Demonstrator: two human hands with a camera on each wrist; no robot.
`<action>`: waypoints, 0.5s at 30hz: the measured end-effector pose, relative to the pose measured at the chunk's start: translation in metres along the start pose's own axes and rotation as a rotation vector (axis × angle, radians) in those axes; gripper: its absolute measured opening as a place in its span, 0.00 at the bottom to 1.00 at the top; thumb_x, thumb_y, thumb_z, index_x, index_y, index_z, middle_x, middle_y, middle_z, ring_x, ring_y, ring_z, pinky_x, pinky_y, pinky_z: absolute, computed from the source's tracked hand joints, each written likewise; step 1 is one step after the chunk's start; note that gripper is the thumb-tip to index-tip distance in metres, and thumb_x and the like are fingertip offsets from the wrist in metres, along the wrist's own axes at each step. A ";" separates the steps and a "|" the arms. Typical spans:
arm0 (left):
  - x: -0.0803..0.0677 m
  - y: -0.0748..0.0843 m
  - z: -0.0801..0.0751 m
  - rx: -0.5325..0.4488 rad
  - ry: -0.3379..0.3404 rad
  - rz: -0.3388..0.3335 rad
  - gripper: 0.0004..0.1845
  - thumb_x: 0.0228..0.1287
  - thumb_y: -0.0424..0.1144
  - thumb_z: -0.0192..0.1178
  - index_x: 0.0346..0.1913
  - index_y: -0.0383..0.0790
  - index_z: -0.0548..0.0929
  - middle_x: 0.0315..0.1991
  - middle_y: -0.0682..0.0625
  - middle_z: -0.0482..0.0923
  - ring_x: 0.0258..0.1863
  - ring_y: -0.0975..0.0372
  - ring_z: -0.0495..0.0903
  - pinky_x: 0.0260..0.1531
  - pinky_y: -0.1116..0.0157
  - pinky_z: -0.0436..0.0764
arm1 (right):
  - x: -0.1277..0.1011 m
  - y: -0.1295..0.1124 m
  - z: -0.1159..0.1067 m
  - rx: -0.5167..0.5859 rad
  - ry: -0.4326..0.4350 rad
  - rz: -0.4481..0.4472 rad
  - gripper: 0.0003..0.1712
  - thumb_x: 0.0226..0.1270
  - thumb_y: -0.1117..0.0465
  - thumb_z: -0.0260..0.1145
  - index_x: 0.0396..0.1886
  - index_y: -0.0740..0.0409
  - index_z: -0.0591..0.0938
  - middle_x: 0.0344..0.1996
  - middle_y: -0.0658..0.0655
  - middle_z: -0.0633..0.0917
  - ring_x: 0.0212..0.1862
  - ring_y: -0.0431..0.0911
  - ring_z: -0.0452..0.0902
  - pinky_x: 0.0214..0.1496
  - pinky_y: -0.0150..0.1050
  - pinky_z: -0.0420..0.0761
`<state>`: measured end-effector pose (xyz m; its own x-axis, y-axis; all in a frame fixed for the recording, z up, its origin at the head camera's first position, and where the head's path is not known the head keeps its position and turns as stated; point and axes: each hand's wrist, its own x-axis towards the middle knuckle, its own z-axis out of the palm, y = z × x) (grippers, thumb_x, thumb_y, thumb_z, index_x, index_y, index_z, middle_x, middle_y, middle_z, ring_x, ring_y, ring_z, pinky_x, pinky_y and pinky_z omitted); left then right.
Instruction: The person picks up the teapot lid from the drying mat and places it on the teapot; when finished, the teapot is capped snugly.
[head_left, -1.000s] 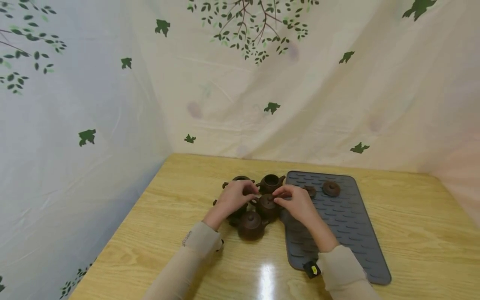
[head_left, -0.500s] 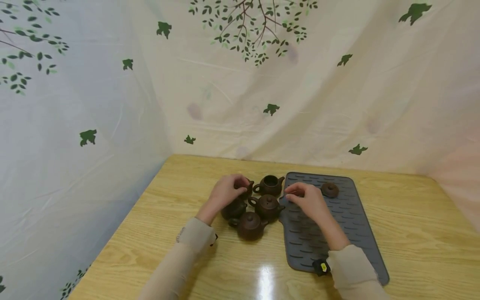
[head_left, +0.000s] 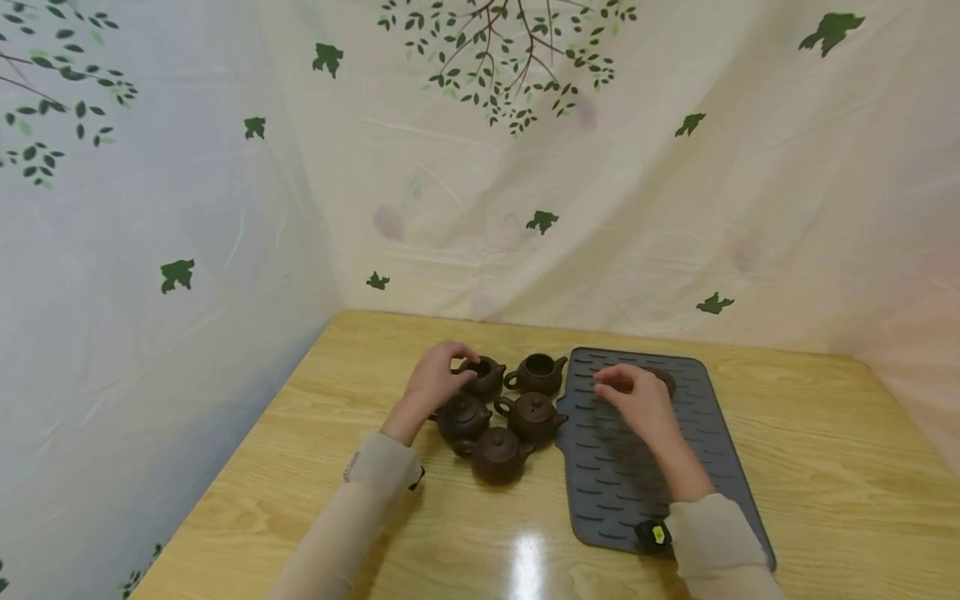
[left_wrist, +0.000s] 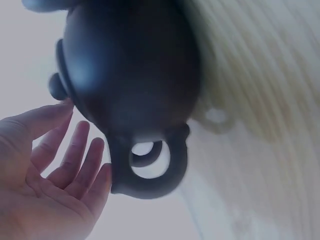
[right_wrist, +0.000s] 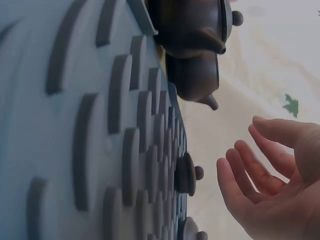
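Observation:
Five small dark brown teapots stand in a cluster on the wooden table [head_left: 825, 467]. Two at the back have no lid: the back-left teapot [head_left: 486, 377] and the back-right teapot [head_left: 536, 372]. Three lidded teapots [head_left: 532, 414] stand in front. My left hand [head_left: 438, 379] touches the rim of the back-left teapot with relaxed fingers [left_wrist: 75, 160]; a lidded teapot [left_wrist: 130, 75] fills the left wrist view. My right hand [head_left: 637, 400] hovers with loose fingers over the grey ribbed mat [head_left: 622, 492], close to two loose lids [right_wrist: 186, 174] and holding nothing.
The mat [right_wrist: 75, 125] lies right of the teapots and reaches the table's front. One lid [head_left: 666, 379] peeks out behind my right hand. Leaf-printed cloth walls close off the back and left. Bare wood lies left and right.
My right hand left the middle teapot's lid and moved right over the mat toward the loose lids. My left hand shifted back and left to the lidless teapot.

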<state>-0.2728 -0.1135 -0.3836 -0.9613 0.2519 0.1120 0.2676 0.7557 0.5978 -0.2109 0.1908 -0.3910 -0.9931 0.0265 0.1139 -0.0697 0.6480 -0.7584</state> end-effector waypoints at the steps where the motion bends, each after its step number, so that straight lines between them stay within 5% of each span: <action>1: 0.000 -0.002 0.000 0.000 -0.001 -0.006 0.08 0.59 0.37 0.65 0.42 0.47 0.83 0.50 0.49 0.79 0.53 0.53 0.76 0.52 0.55 0.75 | 0.000 0.001 0.000 -0.001 0.009 0.007 0.14 0.64 0.59 0.65 0.47 0.59 0.83 0.45 0.61 0.84 0.48 0.55 0.79 0.47 0.51 0.79; 15: 0.004 -0.018 0.006 -0.065 -0.003 -0.075 0.18 0.59 0.39 0.66 0.53 0.44 0.79 0.52 0.48 0.77 0.55 0.54 0.75 0.52 0.56 0.76 | 0.005 0.018 -0.006 -0.032 0.068 0.089 0.15 0.65 0.59 0.63 0.50 0.59 0.82 0.50 0.64 0.81 0.49 0.58 0.78 0.46 0.53 0.77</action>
<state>-0.2814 -0.1227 -0.3983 -0.9782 0.1977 0.0630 0.1900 0.7317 0.6546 -0.2162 0.2072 -0.4002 -0.9866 0.1358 0.0910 0.0227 0.6651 -0.7464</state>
